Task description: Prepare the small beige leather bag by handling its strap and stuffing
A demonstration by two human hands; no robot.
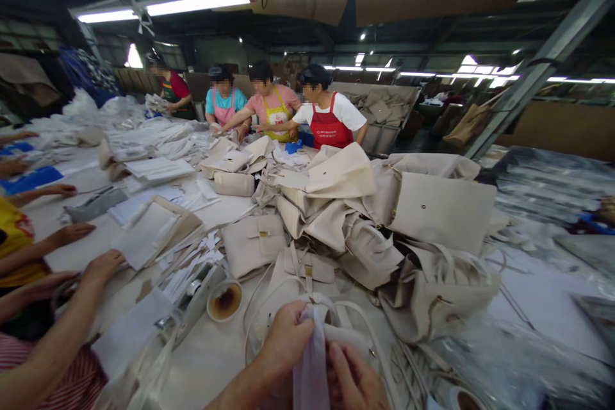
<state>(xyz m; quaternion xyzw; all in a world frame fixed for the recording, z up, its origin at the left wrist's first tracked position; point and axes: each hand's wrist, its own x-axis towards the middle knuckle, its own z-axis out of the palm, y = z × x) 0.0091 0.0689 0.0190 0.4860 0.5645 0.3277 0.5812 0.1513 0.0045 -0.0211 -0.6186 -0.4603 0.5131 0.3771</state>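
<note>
At the bottom middle, my left hand (286, 336) pinches the upper end of a white tissue-like strip (311, 365) between thumb and fingers. The strip hangs down toward the lower edge of the view. Close against its right side is my right hand (353, 377), fingers curled together; what lies between them is hidden. Thin beige straps (368, 320) loop around both hands. Just beyond them lies a beige bag with a flap (310, 267), and behind it another beige bag with a gold clasp (254, 243).
A heap of beige bags (331, 173) fills the table's middle and right. A tape roll (224, 301) and white paper scraps (204, 256) lie left. Co-workers' arms (62, 346) reach in from the left; several people (331, 118) stand across the table. Clear plastic (509, 359) covers the right.
</note>
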